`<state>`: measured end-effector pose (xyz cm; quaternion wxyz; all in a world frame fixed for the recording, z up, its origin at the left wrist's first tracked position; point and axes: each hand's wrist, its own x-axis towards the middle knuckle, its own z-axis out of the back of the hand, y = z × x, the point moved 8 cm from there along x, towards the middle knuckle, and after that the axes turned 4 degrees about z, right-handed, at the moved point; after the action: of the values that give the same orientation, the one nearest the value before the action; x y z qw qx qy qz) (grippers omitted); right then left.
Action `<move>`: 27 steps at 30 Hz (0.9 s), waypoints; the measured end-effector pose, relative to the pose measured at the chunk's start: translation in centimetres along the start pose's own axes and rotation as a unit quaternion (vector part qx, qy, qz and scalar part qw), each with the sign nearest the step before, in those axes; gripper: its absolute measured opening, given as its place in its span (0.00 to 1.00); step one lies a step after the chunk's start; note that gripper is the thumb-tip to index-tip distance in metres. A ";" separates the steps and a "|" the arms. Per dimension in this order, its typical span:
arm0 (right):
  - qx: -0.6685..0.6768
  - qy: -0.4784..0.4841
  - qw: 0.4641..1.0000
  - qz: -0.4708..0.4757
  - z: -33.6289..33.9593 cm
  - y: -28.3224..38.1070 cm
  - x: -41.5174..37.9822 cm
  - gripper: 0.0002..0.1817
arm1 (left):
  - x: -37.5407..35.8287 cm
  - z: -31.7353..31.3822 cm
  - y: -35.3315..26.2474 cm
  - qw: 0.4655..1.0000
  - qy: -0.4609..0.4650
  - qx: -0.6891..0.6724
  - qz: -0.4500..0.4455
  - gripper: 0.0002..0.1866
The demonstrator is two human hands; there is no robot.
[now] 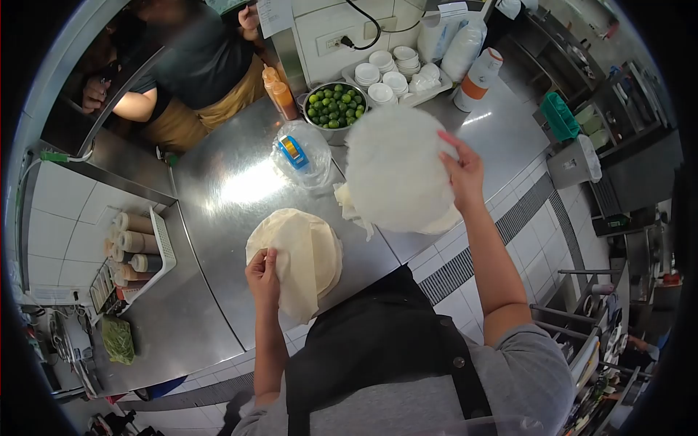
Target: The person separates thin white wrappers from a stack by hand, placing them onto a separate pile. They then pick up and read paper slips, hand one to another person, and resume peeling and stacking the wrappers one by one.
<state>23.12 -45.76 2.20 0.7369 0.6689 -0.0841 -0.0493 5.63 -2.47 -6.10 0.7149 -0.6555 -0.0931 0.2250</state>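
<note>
My right hand (464, 173) pinches the edge of a thin, round, whitish sheet (398, 171), which is held up flat above the counter. Part of a cream wrapper pile (352, 205) shows beneath and beside that sheet; the rest is hidden. At the lower middle, my left hand (263, 276) grips the edge of a thin cream wrapper (294, 272) between thumb and fingers. This wrapper lies partly folded over a stack of round wrappers (331, 254) near the counter's front edge.
Behind stand a metal pot of green limes (334, 107), sauce bottles (282, 98), a tray of white cups (396, 76) and a white-orange bottle (478, 80). A blue tape dispenser (293, 152) lies on plastic. Left is a bottle basket (163, 243). Another person (196, 65) stands beyond the opening.
</note>
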 end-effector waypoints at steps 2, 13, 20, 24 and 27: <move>-0.041 -0.018 0.999 0.023 2.7 -7.9 0.3 0.23 | 0.2 -0.1 0.6 1.000 0.000 0.009 0.010 0.15; -0.123 -0.034 0.991 0.039 8.6 -22.1 0.6 0.29 | -0.1 -2.6 -0.9 0.998 0.050 0.034 -0.001 0.14; -0.132 -0.025 0.991 0.015 10.2 -20.8 0.2 0.31 | 0.1 -3.8 -0.4 0.998 0.068 0.019 0.007 0.15; -0.251 -0.014 0.966 0.061 10.1 -20.7 0.2 0.32 | 0.1 -4.6 -0.5 0.995 0.096 0.012 0.018 0.16; -0.250 -0.013 0.966 0.068 10.3 -21.2 0.2 0.32 | 0.2 -4.6 -0.7 0.995 0.095 0.005 0.018 0.16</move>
<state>22.24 -57.95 -17.94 0.8812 0.4552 -0.1243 -0.0275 7.92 -6.49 -6.02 0.7198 -0.6716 -0.0117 0.1753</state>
